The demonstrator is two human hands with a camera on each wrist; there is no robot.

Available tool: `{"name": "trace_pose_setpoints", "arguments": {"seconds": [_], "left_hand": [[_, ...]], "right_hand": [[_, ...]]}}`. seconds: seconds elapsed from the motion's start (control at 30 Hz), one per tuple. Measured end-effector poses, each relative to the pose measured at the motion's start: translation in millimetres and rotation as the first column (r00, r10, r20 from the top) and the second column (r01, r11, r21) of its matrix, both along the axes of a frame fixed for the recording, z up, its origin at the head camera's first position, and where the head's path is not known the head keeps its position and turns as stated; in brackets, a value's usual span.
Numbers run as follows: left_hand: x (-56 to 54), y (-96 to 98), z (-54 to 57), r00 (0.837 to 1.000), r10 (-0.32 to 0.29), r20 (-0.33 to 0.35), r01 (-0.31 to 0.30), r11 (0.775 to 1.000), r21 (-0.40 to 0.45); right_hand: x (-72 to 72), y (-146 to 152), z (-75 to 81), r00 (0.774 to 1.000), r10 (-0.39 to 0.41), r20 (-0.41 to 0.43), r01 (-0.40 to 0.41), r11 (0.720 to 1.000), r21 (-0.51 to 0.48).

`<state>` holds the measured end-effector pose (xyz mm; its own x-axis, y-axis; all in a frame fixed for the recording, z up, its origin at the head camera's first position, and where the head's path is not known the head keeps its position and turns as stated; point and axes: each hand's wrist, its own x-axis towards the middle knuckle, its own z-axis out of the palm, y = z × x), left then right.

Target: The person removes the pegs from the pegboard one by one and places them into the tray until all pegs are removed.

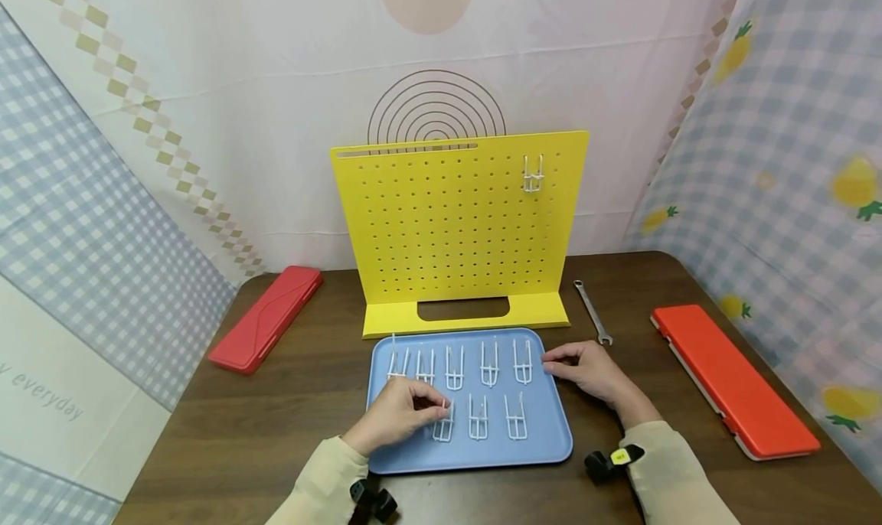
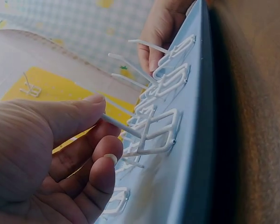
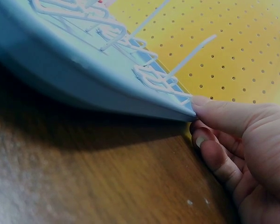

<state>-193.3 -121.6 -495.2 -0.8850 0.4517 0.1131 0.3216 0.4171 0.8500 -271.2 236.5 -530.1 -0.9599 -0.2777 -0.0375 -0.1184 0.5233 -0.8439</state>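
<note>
My left hand [image 1: 400,414] pinches the upright prong of a white wire pegboard hook [image 2: 157,135] between thumb and index finger. That hook's frame is close against the blue tray [image 1: 482,454]. At the tray's right edge, my right hand [image 1: 596,373] grips the rim, thumb on top and curled fingers below. Several more white hooks [image 1: 489,366] lie in two rows on the tray, prongs pointing up. Behind it stands a yellow pegboard [image 1: 455,234], with one white hook [image 1: 533,179] hanging near its upper right corner.
A wrench [image 1: 592,312] lies right of the pegboard on the dark wooden table [image 1: 296,425]. Flat red cases sit at both sides, one [image 1: 267,318] at the left and an orange-red one [image 1: 733,379] at the right. Patterned cloth [image 1: 289,112] hangs around the table.
</note>
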Motion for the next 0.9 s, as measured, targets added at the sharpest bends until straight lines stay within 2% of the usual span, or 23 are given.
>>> {"name": "trace_pose_setpoints", "arguments": {"seconds": [0.27, 0.9], "left_hand": [[-1.3, -4.2, -2.0, 0.999, -0.002, -0.046, 0.001, 1.000, -0.026], [-1.7, -7.4, -2.2, 0.999, -0.025, -0.042, 0.024, 1.000, -0.004]], "right_hand": [[-0.9, -0.6, 0.1, 1.000, -0.007, 0.004, 0.007, 1.000, -0.003], [-0.2, -0.4, -0.2, 1.000, -0.006, 0.004, 0.006, 1.000, 0.007]]}}
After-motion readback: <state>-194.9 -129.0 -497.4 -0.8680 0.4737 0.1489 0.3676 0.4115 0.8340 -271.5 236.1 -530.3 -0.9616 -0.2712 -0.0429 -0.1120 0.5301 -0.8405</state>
